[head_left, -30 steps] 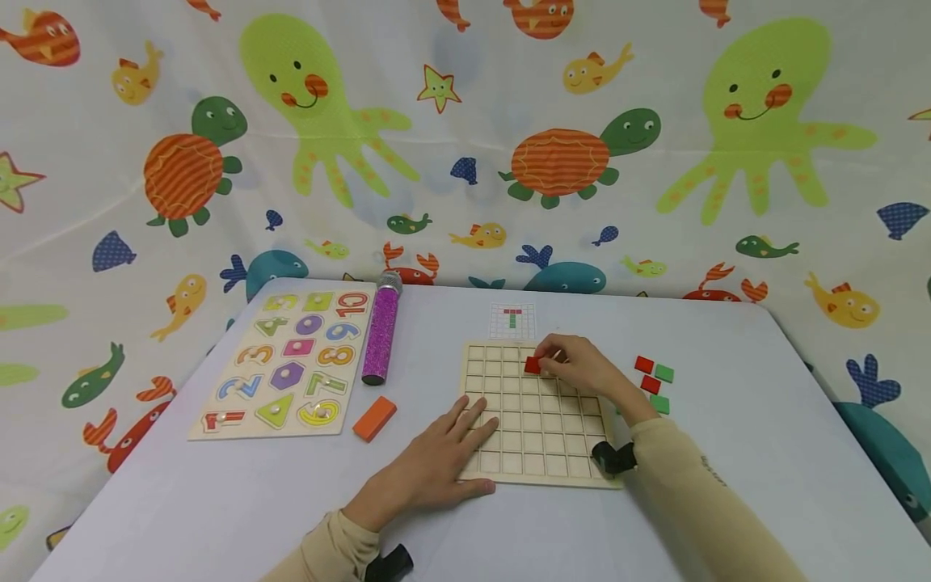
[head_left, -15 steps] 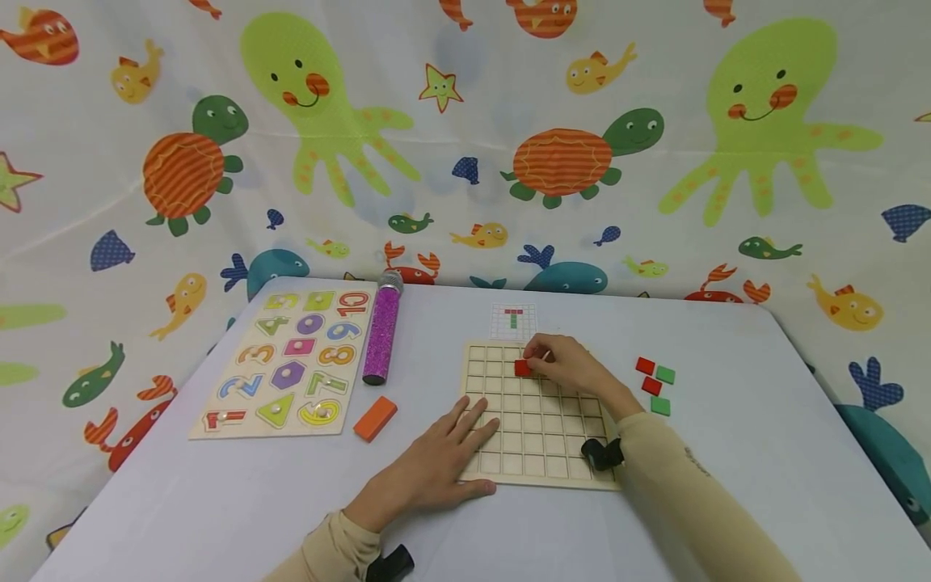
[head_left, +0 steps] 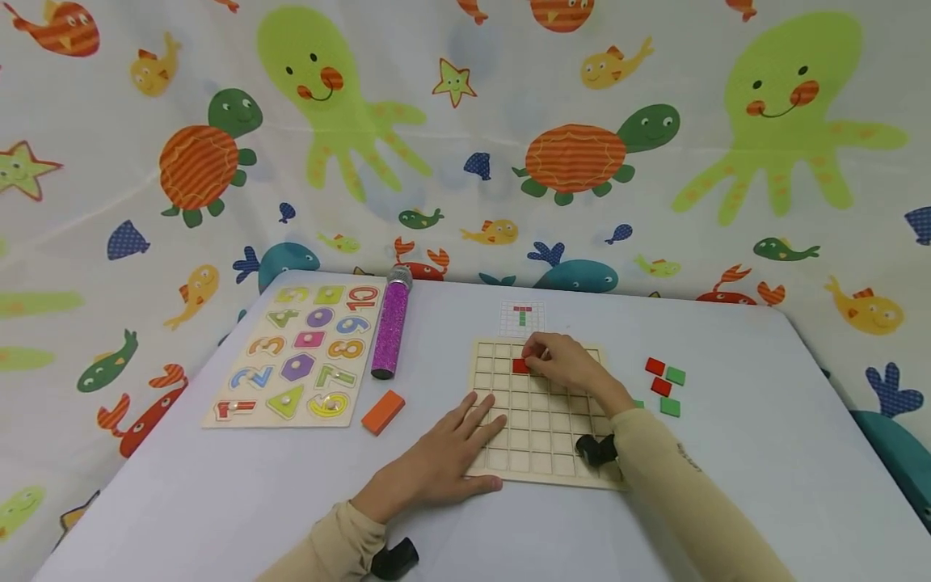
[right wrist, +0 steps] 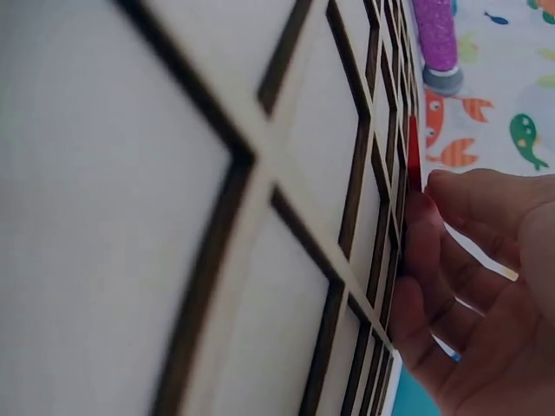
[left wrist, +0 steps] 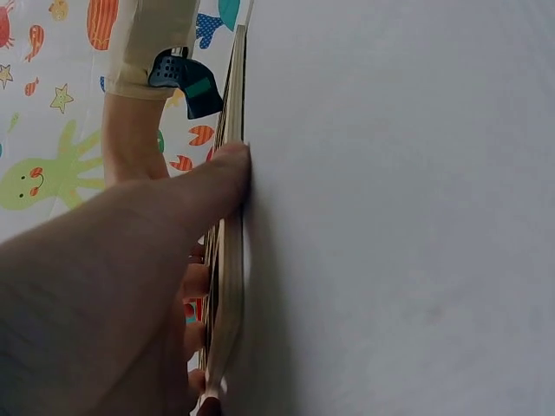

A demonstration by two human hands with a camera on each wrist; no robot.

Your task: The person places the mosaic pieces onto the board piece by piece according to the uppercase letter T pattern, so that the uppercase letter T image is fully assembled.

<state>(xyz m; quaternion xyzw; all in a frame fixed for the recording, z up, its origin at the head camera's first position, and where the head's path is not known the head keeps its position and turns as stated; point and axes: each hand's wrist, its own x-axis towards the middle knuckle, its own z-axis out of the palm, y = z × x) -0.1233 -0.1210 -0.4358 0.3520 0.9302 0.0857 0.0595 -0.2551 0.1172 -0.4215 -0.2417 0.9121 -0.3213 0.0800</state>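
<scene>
My right hand (head_left: 570, 362) pinches a red square tile (head_left: 520, 366) by its right side, at an upper row of the wooden grid board (head_left: 529, 440). In the right wrist view the red tile (right wrist: 414, 154) shows edge-on against the board, with the fingertips right beside it. My left hand (head_left: 447, 461) rests on the board's lower left part, fingers spread and straight. Its thumb (left wrist: 212, 178) lies along the board's near edge in the left wrist view. A small printed card (head_left: 522, 318) behind the board bears a red and green T pattern on a grid.
Right of the board lie several loose tiles, among them a red tile (head_left: 655, 366) and a green tile (head_left: 670, 406). To the left are an orange block (head_left: 383, 412), a purple glitter microphone (head_left: 390, 330) and a number puzzle board (head_left: 240, 386). A sea-animal cloth hangs behind the table.
My right hand has carried the red tile a little to the left across the board and lowered it toward the grid. The left hand stays in place; the head view has shifted slightly.
</scene>
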